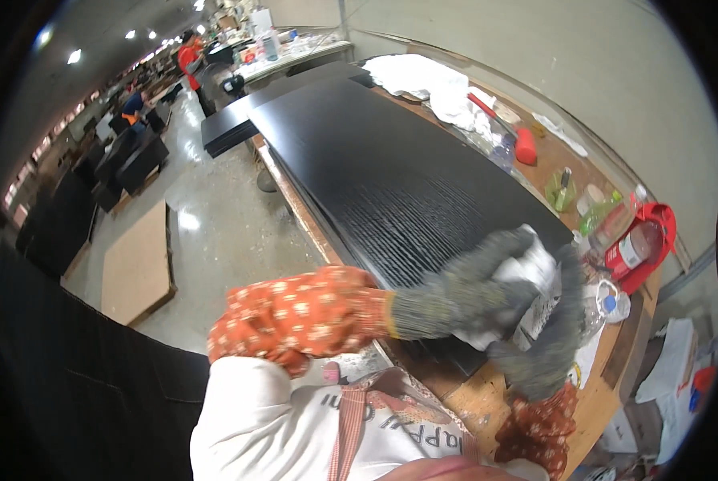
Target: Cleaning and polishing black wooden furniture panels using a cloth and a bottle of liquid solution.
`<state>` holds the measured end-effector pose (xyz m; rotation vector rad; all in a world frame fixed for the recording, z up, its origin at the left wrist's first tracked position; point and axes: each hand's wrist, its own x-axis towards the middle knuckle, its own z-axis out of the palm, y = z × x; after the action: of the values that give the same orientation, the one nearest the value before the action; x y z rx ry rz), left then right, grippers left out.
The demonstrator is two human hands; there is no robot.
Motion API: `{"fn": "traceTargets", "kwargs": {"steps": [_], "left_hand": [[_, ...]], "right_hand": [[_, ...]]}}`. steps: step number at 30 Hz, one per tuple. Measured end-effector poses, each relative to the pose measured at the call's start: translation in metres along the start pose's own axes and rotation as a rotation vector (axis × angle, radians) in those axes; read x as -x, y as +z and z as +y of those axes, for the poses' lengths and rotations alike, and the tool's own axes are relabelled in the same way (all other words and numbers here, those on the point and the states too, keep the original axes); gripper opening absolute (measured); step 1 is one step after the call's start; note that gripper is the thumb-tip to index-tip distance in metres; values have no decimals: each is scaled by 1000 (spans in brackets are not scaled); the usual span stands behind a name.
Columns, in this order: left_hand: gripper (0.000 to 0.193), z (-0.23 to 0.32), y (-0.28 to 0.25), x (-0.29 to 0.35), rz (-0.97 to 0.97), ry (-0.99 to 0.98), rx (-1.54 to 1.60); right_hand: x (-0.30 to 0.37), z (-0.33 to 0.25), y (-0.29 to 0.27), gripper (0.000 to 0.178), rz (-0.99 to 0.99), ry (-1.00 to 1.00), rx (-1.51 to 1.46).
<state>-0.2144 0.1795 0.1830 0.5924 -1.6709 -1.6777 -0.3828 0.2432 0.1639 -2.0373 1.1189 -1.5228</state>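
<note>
Wiping or rubbing step under way, by the look of it, at the near end of the long black wood-grain panel lying along the tabletop. Left hand, in a grey knit glove with an orange flowered sleeve guard, curled shut around a white cloth wad, held at the panel's near right corner. Right hand, gloved likewise, wrapped against the same wad from the right; cannot tell how firmly. Along the tabletop's right edge: red canister, plastic bottles, white rags. Next move likely calls for flat, even pressure along the grain, wad kept folded.
</note>
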Motion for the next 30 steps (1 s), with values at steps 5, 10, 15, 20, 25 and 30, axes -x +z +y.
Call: {"fn": "traceTargets", "kwargs": {"steps": [5, 10, 15, 20, 25, 30], "left_hand": [[65, -23, -24, -14, -316, 0, 197], [47, -2, -131, 49, -169, 473, -628], [44, -37, -251, 96, 46, 485, -984], [41, -36, -338, 140, 119, 399, -1098], [41, -44, -396, 148, 221, 428, -1211], [39, -52, -450, 123, 216, 535, -1319]], "right_hand": [[9, 4, 14, 79, 65, 209, 259], [-38, -7, 7, 63, 254, 223, 480], [-90, 30, 16, 74, -10, 167, 772], [-104, 101, 53, 65, -136, 584, 964], [-95, 98, 49, 59, -35, 482, 847], [-98, 104, 49, 63, 41, 744, 734]]}}
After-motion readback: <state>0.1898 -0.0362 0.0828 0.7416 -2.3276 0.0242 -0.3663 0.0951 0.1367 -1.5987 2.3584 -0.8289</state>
